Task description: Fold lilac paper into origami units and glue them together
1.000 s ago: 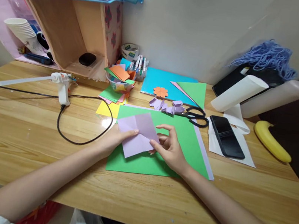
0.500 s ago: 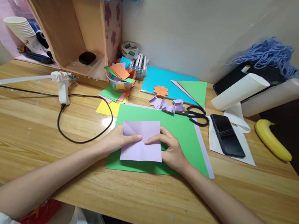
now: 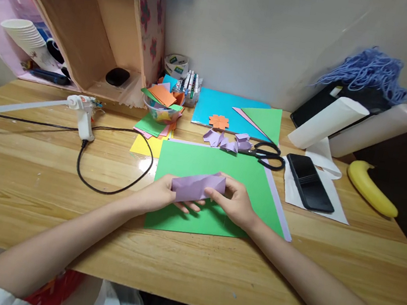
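A sheet of purple paper (image 3: 192,187), folded over into a narrow band, is held between both hands above the green sheet (image 3: 194,161). My left hand (image 3: 166,195) grips its left end, with some fingers reaching out beneath it. At the right end, my right hand (image 3: 232,200) pinches the paper, thumb in front and the other fingers behind. Curled purple paper pieces (image 3: 228,142) lie just past the green sheet, beside black-handled scissors (image 3: 270,156). An orange paper flower (image 3: 219,121) rests on the blue sheet (image 3: 211,103) behind them.
On the left stands a white glue gun (image 3: 84,117) with its looping black cord (image 3: 105,192). A tub of paper scraps (image 3: 161,113) sits by the wooden box (image 3: 144,36). To the right are a phone (image 3: 309,182), a banana (image 3: 372,188) and a white paper roll (image 3: 328,123).
The purple paper was spread nearly flat as a creased square; now it is folded in half into a band. My right thumb has moved to its front, and left fingers show below.
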The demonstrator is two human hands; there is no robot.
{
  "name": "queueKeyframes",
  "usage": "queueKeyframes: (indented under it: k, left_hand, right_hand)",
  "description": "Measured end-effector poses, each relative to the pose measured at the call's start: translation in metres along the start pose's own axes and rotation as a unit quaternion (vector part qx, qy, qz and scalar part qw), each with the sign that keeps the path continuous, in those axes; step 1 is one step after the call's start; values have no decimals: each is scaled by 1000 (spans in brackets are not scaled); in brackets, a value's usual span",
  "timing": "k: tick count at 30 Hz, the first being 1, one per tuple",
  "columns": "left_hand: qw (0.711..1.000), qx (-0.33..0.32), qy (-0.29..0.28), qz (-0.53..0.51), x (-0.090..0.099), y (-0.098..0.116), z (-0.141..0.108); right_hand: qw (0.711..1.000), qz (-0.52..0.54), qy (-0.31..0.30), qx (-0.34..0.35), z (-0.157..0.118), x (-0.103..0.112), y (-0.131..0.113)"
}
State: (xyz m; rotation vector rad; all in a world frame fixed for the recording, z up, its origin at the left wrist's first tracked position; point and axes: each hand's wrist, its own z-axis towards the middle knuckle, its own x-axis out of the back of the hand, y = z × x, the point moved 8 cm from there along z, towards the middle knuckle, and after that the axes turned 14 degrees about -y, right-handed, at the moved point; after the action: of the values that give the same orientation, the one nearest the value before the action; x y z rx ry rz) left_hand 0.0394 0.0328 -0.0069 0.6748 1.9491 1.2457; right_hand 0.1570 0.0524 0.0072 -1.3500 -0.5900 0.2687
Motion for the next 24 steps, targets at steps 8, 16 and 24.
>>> queueKeyframes:
  k: [8, 16, 24]
  left_hand:
    - [991, -72, 96, 64, 11, 15, -9]
    - [956, -56, 234, 167, 23, 13, -16]
    - [959, -40, 221, 170, 26, 10, -13]
  right_hand:
    - [998, -19, 55, -24, -1, 8, 4]
    - [999, -20, 32, -21, -1, 2, 3]
    - [993, 81, 48, -72, 3, 10, 14]
